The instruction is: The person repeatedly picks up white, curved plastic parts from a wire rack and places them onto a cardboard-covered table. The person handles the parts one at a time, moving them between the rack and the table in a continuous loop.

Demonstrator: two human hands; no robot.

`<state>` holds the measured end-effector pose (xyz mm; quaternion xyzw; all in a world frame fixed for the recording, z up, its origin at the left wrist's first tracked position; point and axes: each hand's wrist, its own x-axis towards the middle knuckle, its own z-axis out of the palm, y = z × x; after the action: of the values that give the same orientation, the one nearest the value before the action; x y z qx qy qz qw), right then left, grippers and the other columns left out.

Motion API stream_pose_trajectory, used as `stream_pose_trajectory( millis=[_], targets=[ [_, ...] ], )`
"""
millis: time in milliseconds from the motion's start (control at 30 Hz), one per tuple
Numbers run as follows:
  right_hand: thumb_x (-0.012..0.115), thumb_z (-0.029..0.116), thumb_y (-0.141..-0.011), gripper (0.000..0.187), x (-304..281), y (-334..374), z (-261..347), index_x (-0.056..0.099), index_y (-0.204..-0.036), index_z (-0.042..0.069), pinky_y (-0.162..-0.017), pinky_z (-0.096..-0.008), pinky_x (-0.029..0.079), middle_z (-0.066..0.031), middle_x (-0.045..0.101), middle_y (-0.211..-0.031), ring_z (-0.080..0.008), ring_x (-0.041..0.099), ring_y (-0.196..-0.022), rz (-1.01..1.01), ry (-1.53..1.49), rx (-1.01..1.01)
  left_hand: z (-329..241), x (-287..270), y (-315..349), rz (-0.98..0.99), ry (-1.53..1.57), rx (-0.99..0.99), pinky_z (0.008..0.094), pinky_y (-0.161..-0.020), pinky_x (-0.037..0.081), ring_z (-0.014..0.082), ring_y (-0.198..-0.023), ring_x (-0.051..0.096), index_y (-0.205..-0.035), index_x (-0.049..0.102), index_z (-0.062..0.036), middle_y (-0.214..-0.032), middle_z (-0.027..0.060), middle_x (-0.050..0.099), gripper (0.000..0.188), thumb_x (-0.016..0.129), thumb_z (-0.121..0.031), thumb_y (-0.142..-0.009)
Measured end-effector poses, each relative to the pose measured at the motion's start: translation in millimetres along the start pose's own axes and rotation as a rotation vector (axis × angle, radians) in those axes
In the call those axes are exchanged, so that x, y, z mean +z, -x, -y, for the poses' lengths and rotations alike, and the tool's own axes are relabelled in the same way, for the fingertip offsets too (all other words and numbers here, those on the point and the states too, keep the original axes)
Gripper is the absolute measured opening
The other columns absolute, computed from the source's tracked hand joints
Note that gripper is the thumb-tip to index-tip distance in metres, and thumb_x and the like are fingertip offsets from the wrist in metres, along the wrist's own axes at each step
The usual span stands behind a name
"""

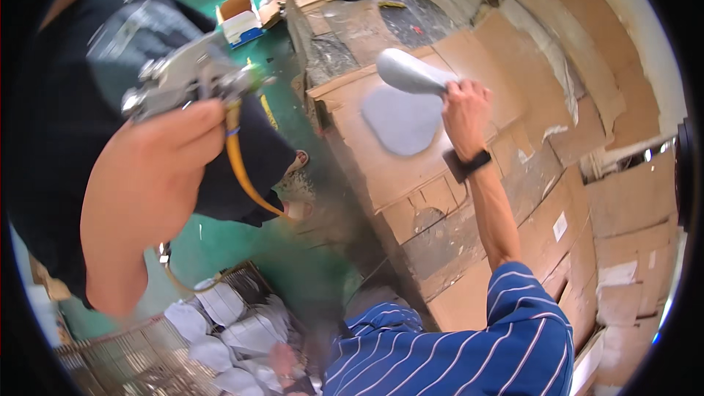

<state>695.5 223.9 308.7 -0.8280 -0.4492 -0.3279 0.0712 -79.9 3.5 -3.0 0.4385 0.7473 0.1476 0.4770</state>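
My right hand (pixel 468 116), with a dark watch on its wrist, is closed on one end of a smooth pale grey rounded piece (pixel 411 73). That piece is held tilted just above the work surface. Under it, a flat grey shape with rounded corners (pixel 402 126) shows on the cardboard (pixel 374 183); whether it is a second piece or a sprayed patch I cannot tell. My left hand (pixel 282 361) is low at the lower edge, among several light grey pieces (pixel 224 334). Motion smears its fingers.
At left, close to me, a person in dark clothes holds a metal spray gun (pixel 187 77) with a yellow hose (pixel 240 172). Cardboard sheets (pixel 579 66) line the right side. A metal rack (pixel 132 356) lies lower left. A small box (pixel 240 20) stands on the green floor.
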Motion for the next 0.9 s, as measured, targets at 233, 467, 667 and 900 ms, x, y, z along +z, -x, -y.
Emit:
stream_pose_trajectory(
  millis=[233, 467, 667, 900],
  targets=[
    [0.072, 0.024, -0.086, 0.018, -148, 91, 92, 0.071, -0.089, 0.006, -0.082, -0.0477, 0.046, -0.0135, 0.066, -0.088, -0.0352, 0.061, -0.09, 0.423, -0.269, -0.346, -235, 26, 37, 0.528, 0.29, 0.211, 0.029, -0.097, 0.051, 0.0168, -0.112, 0.067, -0.132, 0.065, 0.0002, -0.122, 0.0096, 0.072, 0.04, 0.062, -0.026, -0.102],
    [0.078, 0.019, -0.072, 0.027, -207, 226, 259, 0.077, -0.095, 0.004, -0.079, -0.0423, 0.051, -0.0134, 0.071, -0.085, -0.032, 0.066, -0.082, 0.923, -0.722, -0.807, -200, 27, 64, 0.842, 0.868, 0.237, 0.0356, -0.107, 0.046, 0.0212, -0.12, 0.063, -0.139, 0.057, 0.0024, -0.131, 0.0127, 0.068, 0.048, 0.068, -0.023, -0.099],
    [0.077, 0.023, -0.078, 0.029, -233, 311, 380, 0.075, -0.102, 0.005, -0.082, -0.0437, 0.046, -0.0125, 0.07, -0.092, -0.0332, 0.063, -0.093, 1.155, -0.884, -1.096, -127, -7, 81, 0.013, 1.697, -0.022, 0.0414, -0.102, 0.052, 0.0239, -0.114, 0.066, -0.131, 0.059, 0.002, -0.122, 0.0124, 0.069, 0.038, 0.065, -0.004, -0.094],
    [0.06, 0.03, -0.103, 0.06, -184, 381, 455, 0.045, -0.147, -0.007, -0.113, -0.0404, 0.039, -0.0239, 0.054, -0.145, -0.0344, 0.052, -0.132, 1.446, -1.348, -0.631, -84, -75, 18, -0.544, 1.881, 0.012, 0.0381, -0.087, 0.053, 0.0228, -0.099, 0.066, -0.114, 0.062, 0.0029, -0.105, 0.0107, 0.069, 0.029, 0.061, 0.004, -0.085]
  ],
)
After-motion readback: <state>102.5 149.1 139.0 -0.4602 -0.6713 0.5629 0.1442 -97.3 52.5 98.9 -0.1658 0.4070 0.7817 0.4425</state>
